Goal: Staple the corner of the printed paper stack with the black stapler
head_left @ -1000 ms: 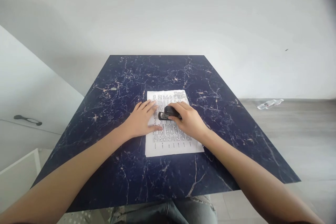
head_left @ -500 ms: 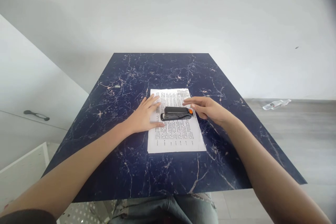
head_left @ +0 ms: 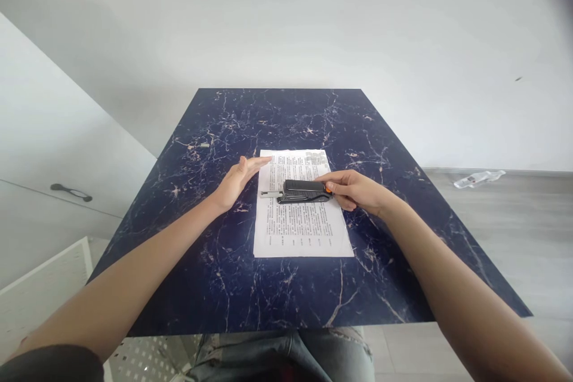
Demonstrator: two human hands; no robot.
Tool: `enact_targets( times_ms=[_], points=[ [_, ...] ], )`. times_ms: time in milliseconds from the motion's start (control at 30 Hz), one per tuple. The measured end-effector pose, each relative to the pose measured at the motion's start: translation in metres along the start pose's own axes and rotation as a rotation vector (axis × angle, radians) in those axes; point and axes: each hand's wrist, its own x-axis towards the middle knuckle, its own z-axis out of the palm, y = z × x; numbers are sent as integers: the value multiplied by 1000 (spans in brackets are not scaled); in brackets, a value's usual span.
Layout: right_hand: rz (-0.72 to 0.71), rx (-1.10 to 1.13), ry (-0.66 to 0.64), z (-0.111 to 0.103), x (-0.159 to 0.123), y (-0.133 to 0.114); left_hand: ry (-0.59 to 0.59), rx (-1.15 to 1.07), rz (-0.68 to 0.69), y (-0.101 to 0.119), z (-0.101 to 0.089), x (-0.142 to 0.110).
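Observation:
A black stapler [head_left: 307,190] lies across printed sheets of paper [head_left: 304,245], and its metal staple tray [head_left: 269,194] sticks out at the left end. My right hand [head_left: 353,190] grips the stapler's right end, with the thumb on its orange button [head_left: 329,188] and the fingers partly hidden behind it. To the left of the tray, my left hand [head_left: 237,182] is turned on edge, open and holding nothing. Its fingers reach toward the upper left edge of the paper.
The dark blue marble-patterned table [head_left: 286,298] stands against a pale wall [head_left: 286,18]. A small strip of staples [head_left: 205,145] rests at its left side. Clear plastic packaging [head_left: 478,178] lies on the floor at right. A white cabinet with a dark handle [head_left: 71,192] stands at left.
My right hand has closed on the stapler's orange end, and the staple tray has slid out to the left. My left hand has lifted off the paper and turned on edge.

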Motion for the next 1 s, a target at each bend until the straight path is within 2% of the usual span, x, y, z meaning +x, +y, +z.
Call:
enact_targets(
  times_ms=[67, 167, 267, 367, 467, 533, 600, 700, 800, 1000],
  points=[
    [-61, -54, 97, 2, 1, -1, 8, 13, -5, -1, -1, 0],
    [-254, -242, 239, 9, 2, -6, 16, 28, 26, -3, 0, 0],
    [-417, -514, 211, 22, 3, -12, 36, 76, 78, -2, 4, -1],
    [-472, -650, 267, 37, 3, -15, 83, 70, 84, 3, 11, -1],
    [-595, -724, 456, 46, 1, -15, 92, -6, -15, 9, 14, 0],
    [-711, -809, 608, 49, -1, -13, 21, -69, -120, 11, 12, 1],
    [-817, -927, 679, 49, -3, -8, -94, -138, -216, 11, 9, 1],
    [-944, -1111, 590, 50, -5, -1, -182, -233, -288, 9, 6, 0],
    [-1014, -1236, 481, 52, -8, 2, -148, -291, -292, 8, 5, -1],
    [-916, -1287, 383, 52, -14, 3, -160, -224, -218, 12, 5, -1]
  ],
)
